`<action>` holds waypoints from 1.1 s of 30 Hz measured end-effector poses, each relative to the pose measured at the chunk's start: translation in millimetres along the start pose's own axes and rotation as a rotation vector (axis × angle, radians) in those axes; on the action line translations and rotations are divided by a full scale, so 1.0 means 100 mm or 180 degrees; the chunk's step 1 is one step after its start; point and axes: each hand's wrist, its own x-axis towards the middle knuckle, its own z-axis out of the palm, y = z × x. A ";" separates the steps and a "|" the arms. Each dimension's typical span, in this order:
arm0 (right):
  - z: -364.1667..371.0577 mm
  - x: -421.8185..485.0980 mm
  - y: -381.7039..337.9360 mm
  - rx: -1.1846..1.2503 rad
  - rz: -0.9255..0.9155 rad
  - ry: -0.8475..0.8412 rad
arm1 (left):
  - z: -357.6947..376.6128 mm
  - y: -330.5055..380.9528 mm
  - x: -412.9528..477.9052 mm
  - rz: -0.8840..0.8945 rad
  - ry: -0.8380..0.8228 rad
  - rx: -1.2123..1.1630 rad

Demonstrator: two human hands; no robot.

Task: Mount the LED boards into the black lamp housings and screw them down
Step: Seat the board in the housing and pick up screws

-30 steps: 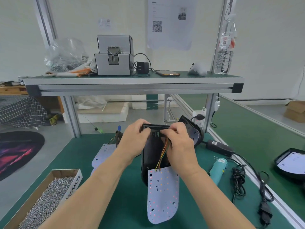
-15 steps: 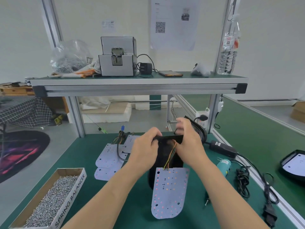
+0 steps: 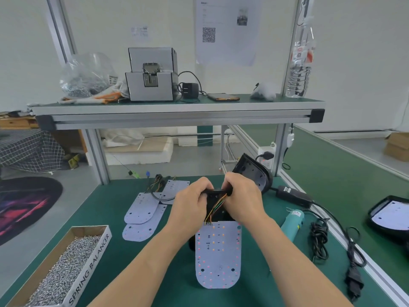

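I am wearing nothing on my two bare hands: no gloves, rings or tape are showing on my left hand (image 3: 190, 204) or my right hand (image 3: 242, 201). My forearms are showing bare from wrist to frame edge, with no sleeve, watch or strap covering them. My fingernails are looking short.

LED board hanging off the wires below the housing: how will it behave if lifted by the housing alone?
The LED board looks thin and flat, so probably light and fairly stiff. It joins the black housing only through slack coloured wires, so it would likely dangle and swing. Its solder joints may strain.
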 end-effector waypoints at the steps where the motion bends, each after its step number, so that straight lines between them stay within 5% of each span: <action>1: 0.00 0.00 0.00 -0.0053 -0.0042 0.0001 | 0.00 0.00 -0.02 0.0012 0.0002 -0.0026; 7: 0.00 -0.02 -0.02 -0.0309 -0.0315 -0.0085 | 0.00 -0.05 -0.08 0.0076 0.0116 -0.0088; 14: -0.17 -0.04 0.15 0.0788 -0.0236 -0.1268 | 0.07 -0.17 -0.21 -0.0296 0.0221 -0.0145; 19: -0.31 -0.41 0.17 0.1039 -0.0526 -0.0069 | -0.04 -0.32 -0.16 -0.0914 0.0280 -0.0431; 23: -0.15 -0.66 0.11 0.0553 -0.0728 -0.1032 | -0.04 -0.30 -0.12 -0.1314 0.0185 -0.0859; 29: -0.15 -0.54 0.16 0.1434 -0.0474 -0.0732 | -0.15 -0.28 -0.12 -0.1825 -0.0134 -0.1495; 33: -0.08 -0.49 0.11 0.1326 -0.0421 -0.0573 | -0.22 -0.25 -0.12 -0.1825 -0.0233 -0.1826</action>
